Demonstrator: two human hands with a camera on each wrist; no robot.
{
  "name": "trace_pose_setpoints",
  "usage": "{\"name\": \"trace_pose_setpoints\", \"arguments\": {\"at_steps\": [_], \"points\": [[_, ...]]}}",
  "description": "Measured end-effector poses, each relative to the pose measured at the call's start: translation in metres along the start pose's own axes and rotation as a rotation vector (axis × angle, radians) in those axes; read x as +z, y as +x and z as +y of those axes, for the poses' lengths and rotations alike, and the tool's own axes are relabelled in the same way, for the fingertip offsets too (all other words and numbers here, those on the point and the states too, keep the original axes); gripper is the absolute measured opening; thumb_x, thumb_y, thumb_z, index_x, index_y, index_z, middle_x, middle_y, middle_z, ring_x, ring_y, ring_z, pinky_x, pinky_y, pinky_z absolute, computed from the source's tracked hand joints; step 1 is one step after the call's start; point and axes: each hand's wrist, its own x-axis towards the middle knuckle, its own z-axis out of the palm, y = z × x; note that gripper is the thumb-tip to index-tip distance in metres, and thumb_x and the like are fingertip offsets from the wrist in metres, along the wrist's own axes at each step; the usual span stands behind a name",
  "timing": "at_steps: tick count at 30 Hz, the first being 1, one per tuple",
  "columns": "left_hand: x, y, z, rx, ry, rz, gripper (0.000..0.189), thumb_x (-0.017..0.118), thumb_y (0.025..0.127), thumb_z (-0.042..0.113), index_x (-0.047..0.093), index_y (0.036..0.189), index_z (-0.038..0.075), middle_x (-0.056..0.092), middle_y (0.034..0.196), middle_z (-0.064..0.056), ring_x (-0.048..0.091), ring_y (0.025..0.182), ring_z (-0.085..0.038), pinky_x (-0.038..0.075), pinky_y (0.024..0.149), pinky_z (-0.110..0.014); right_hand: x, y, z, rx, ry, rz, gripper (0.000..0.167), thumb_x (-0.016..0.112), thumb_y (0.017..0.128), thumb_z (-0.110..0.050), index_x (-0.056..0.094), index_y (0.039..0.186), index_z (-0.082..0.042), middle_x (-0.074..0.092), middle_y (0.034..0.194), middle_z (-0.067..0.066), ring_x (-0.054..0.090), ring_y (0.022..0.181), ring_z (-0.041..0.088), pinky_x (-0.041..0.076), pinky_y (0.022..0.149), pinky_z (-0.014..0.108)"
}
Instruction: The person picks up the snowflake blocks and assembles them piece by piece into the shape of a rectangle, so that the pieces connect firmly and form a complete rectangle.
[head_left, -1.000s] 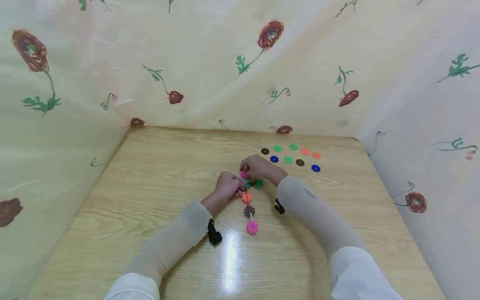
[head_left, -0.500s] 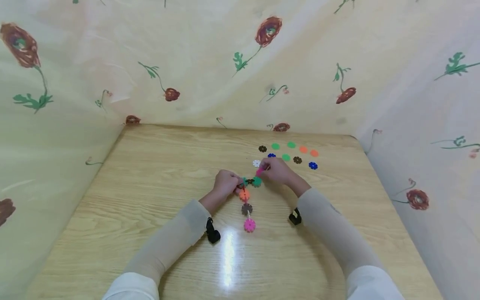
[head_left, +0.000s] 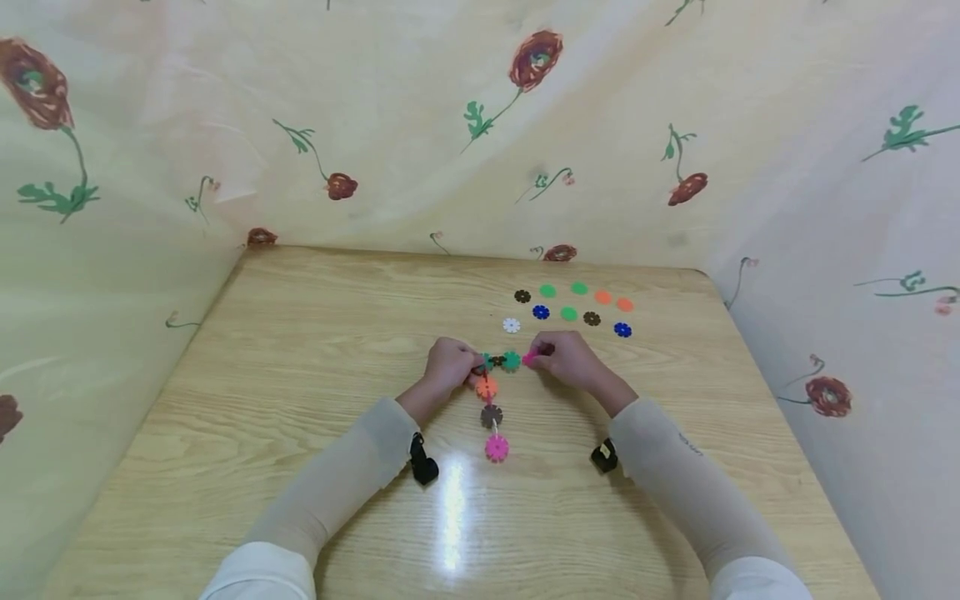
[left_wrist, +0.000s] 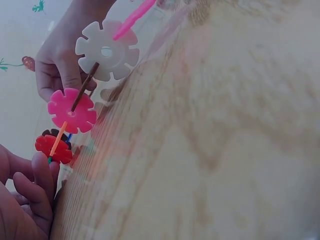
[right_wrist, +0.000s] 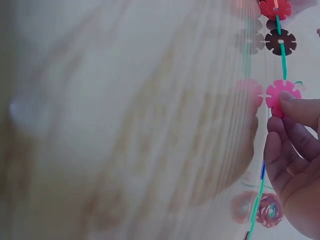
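Observation:
An assembly of slotted plastic snowflake discs lies in front of me in the head view. One branch reaches toward me through an orange disc (head_left: pixel 486 388), a dark brown disc (head_left: pixel 491 416) and a pink end disc (head_left: pixel 497 448). Another runs right, ending in a green disc (head_left: pixel 512 361). My left hand (head_left: pixel 450 365) holds the assembly at the corner where both branches meet; the left wrist view shows its fingers at a red disc (left_wrist: pixel 59 151). Between thumb and fingers, my right hand (head_left: pixel 568 361) pinches a separate-coloured pink disc (right_wrist: pixel 276 95), right at the edge-on green disc (right_wrist: pixel 284 65).
Loose discs lie flat beyond my hands: a white one (head_left: pixel 512 326), two blue, two brown, several green ones (head_left: pixel 569 314) and two orange ones (head_left: pixel 603 297). The wooden table (head_left: pixel 337 308) is bounded by flower-printed cloth (head_left: pixel 420 125) at the back and sides.
My right hand has moved right and toward me with the pink disc, from above the left hand to the green disc's right side. The white and blue loose discs are uncovered. The left hand stays.

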Motion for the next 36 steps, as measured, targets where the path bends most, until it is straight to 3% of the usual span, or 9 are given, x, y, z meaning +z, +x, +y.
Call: {"name": "trace_pose_setpoints", "arguments": {"at_steps": [14,20,26,36], "points": [[-0.001,-0.001,0.002,0.002,0.022,0.013,0.008,0.071,0.089,0.001,0.076,0.082,0.0,0.071,0.07,-0.009,0.056,0.045,-0.009,0.041,0.041,-0.017,0.006,0.001,-0.013,-0.051,-0.069,0.005,0.006,0.075,0.091,-0.009,0.072,0.088,-0.013,0.069,0.084,-0.004,0.063,0.077,0.014,0.055,0.071,0.032],[-0.002,-0.002,0.003,-0.01,-0.043,0.0,0.007,0.07,0.088,-0.003,0.075,0.082,-0.003,0.071,0.072,-0.012,0.057,0.046,-0.01,0.044,0.042,-0.017,0.008,0.001,-0.014,-0.046,-0.05,0.03,0.008,0.076,0.09,-0.009,0.073,0.085,-0.014,0.07,0.081,-0.005,0.062,0.075,0.014,0.054,0.068,0.031],[-0.003,-0.001,0.002,-0.044,-0.089,-0.003,0.009,0.068,0.088,-0.005,0.074,0.082,-0.005,0.07,0.073,-0.013,0.054,0.045,-0.011,0.039,0.039,-0.017,0.011,0.002,-0.014,-0.033,-0.013,0.041,0.004,0.078,0.089,-0.01,0.075,0.087,-0.012,0.072,0.082,-0.005,0.065,0.076,0.014,0.056,0.07,0.031],[-0.001,0.0,0.003,-0.054,-0.048,0.053,0.016,0.063,0.088,-0.005,0.072,0.076,-0.002,0.071,0.077,-0.011,0.056,0.05,-0.012,0.046,0.046,-0.019,0.013,0.007,-0.018,-0.005,-0.011,0.055,0.003,0.08,0.087,-0.01,0.076,0.087,-0.009,0.073,0.083,-0.003,0.066,0.076,0.014,0.057,0.07,0.033]]}}
